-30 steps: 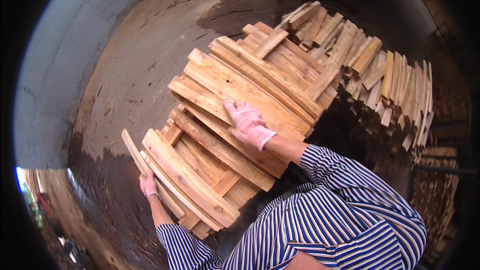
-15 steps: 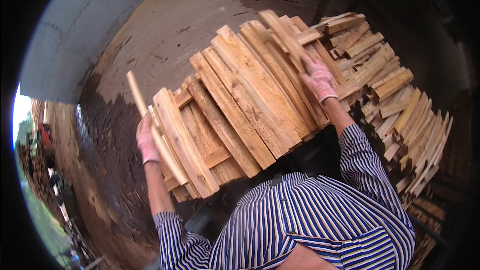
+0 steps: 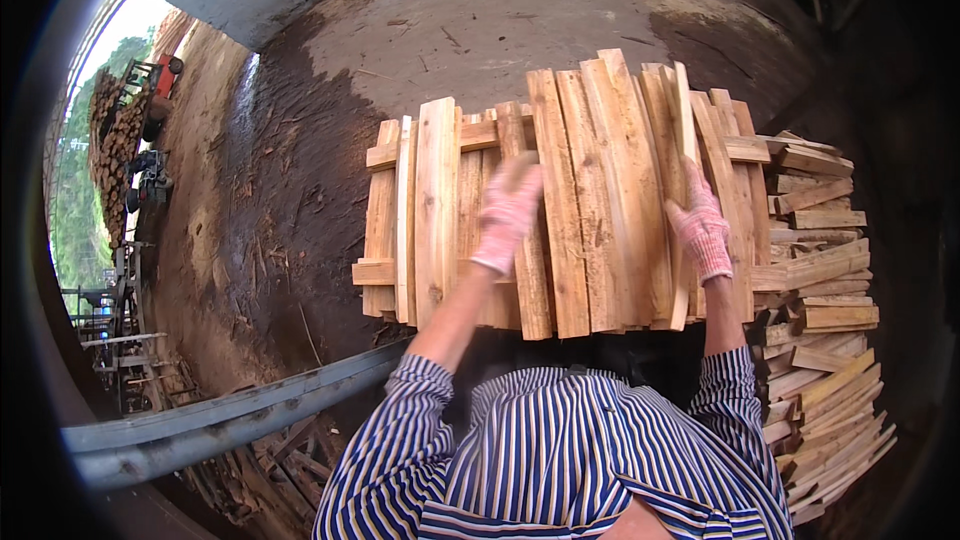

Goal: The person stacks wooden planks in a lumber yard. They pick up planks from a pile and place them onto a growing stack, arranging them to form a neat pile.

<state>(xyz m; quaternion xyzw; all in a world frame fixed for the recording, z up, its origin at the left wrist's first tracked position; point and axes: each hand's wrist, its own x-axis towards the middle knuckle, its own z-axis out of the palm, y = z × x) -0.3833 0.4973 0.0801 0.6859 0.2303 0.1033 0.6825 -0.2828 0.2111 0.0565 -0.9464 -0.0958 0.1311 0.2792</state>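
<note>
In front of you, rough-sawn tan boards (image 3: 565,210) lie side by side across two wooden crosspieces (image 3: 374,272), their lengths pointing away from you and their ends staggered; right of the middle, a narrow, paler slat (image 3: 685,115) runs lengthwise among them.

Left hand (image 3: 510,214) blurred; whether fingers (image 3: 522,170) touch plank (image 3: 534,295) below unclear. Striped shirt (image 3: 560,445) cut off by lower edge.

From my remote seat I see two wooden crosspieces (image 3: 372,272), near and far, running left to right. They carry a row of boards (image 3: 570,200) laid across them, packed closer toward the right. The brown floor (image 3: 480,0), darker at left, bears scattered debris and a thin stick (image 3: 309,332).
</note>
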